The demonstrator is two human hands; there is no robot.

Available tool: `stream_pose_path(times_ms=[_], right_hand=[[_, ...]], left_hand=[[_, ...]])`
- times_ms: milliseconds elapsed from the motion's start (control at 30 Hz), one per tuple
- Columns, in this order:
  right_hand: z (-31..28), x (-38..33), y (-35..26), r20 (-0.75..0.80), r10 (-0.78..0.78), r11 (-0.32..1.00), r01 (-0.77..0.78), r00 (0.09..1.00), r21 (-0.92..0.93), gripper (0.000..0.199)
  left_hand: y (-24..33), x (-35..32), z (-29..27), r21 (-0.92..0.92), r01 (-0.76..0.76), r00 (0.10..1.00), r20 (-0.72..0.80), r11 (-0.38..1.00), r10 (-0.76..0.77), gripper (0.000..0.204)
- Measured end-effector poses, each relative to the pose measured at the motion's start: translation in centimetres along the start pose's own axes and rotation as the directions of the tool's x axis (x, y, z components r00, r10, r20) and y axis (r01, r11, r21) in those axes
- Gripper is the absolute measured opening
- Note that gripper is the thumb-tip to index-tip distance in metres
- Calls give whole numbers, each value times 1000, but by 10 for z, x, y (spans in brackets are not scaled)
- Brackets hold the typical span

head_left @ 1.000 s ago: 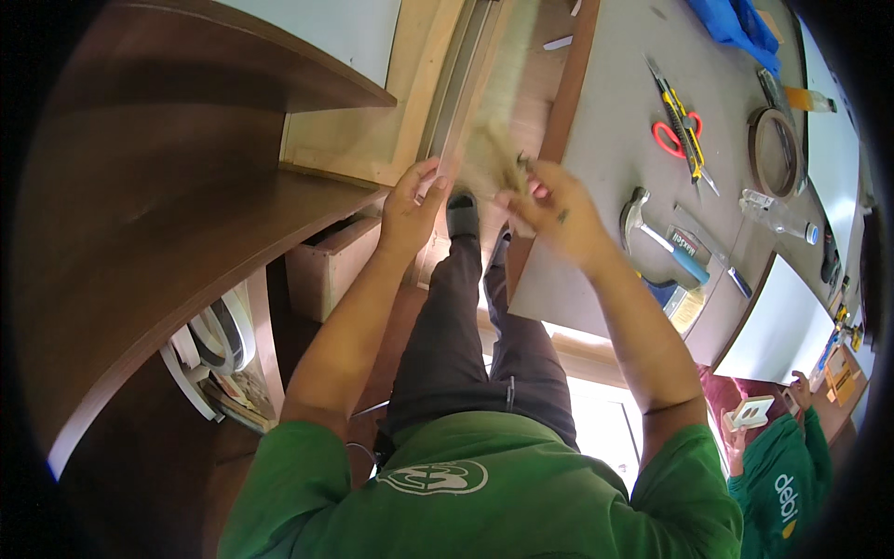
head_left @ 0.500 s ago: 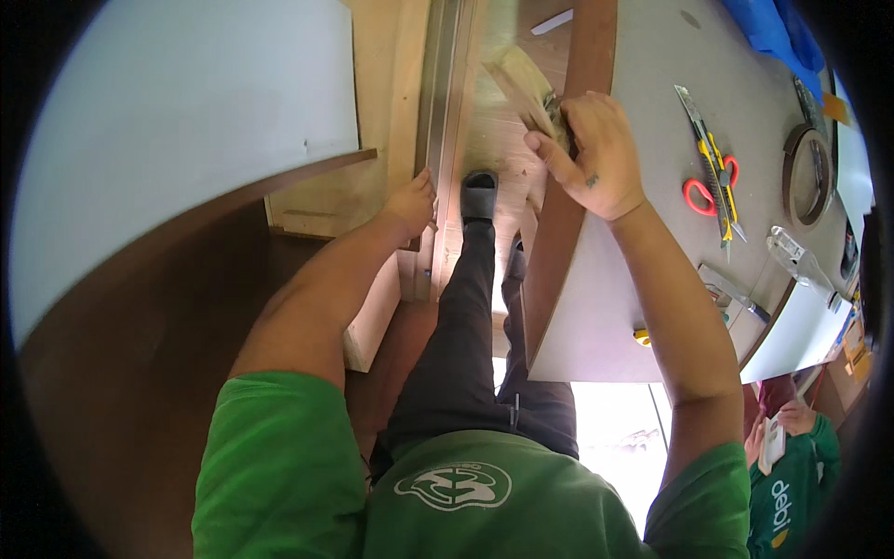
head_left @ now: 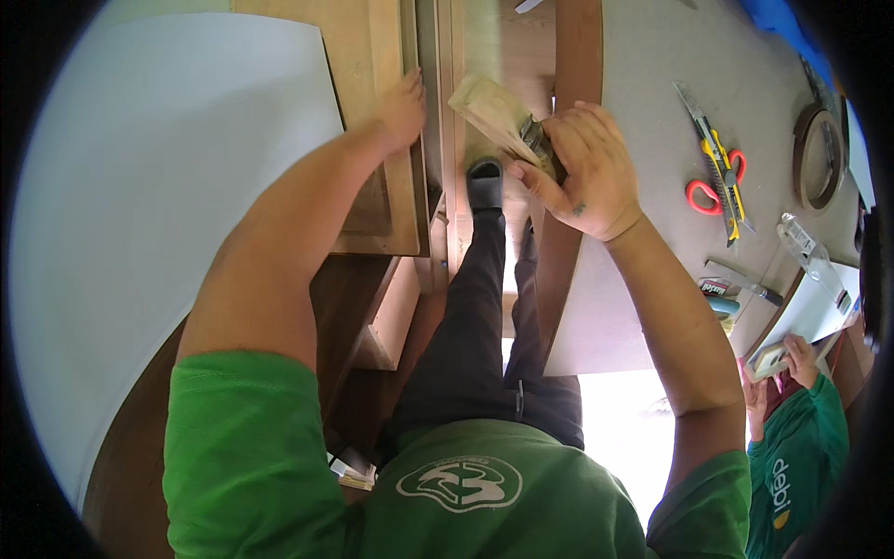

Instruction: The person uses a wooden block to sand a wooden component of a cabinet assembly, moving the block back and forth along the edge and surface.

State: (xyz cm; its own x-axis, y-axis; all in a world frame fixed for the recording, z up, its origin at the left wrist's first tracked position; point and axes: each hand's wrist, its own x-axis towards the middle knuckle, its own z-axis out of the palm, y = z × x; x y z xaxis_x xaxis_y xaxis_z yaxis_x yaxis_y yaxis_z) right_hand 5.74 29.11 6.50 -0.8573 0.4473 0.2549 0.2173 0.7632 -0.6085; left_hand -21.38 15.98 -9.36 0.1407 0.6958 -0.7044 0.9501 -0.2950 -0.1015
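Note:
Light wood with a dark metal part in its middle makes up what looks like a hand plane [head_left: 484,104]. My right hand [head_left: 591,172] is closed round its near end, holding it above the floor gap beside the table edge. Across the gap, my left hand [head_left: 400,112] has its fingers over the long edge of a wooden cabinet door [head_left: 368,47] with a framed panel. The plane is apart from the door. My fingers partly hide the plane's rear.
On the grey table [head_left: 643,279] at right lie red-handled scissors [head_left: 703,196], a yellow utility knife [head_left: 715,154], a brown edging roll [head_left: 819,154], a putty knife [head_left: 745,282] and a plastic bottle [head_left: 812,256]. A white panel [head_left: 168,186] fills the left. A co-worker's hand [head_left: 799,359] holds a flat pale piece.
My left hand has moved up and left along the wood, and the framed door shows more fully over the dark cabinet opening. The plane has shifted slightly left and down, still in my right hand.

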Motion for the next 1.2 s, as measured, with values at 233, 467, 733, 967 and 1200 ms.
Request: stream_pose_path(times_ms=[233, 467, 733, 967, 1200], right_hand=[[7, 1, 1, -33, -33, 999, 33, 999, 12, 38], [5, -6, 4, -23, -19, 999, 18, 1000, -30, 39], [9, -7, 4, -41, -45, 998, 43, 998, -39, 37], [11, -10, 3, -48, -26, 998, 23, 999, -66, 36], [8, -9, 3, -59, -49, 995, 43, 997, -92, 36]], left_hand=[[-33, 17, 13, 329, 13, 962, -262, 944, 78, 40], [53, -35, 11, 284, -319, 937, 237, 904, 257, 48], [144, -102, 77, 155, -482, 864, 244, 862, 439, 51], [185, -133, 93, 64, -547, 811, 290, 835, 508, 53], [194, -141, 95, -67, -593, 763, 272, 803, 586, 48]])
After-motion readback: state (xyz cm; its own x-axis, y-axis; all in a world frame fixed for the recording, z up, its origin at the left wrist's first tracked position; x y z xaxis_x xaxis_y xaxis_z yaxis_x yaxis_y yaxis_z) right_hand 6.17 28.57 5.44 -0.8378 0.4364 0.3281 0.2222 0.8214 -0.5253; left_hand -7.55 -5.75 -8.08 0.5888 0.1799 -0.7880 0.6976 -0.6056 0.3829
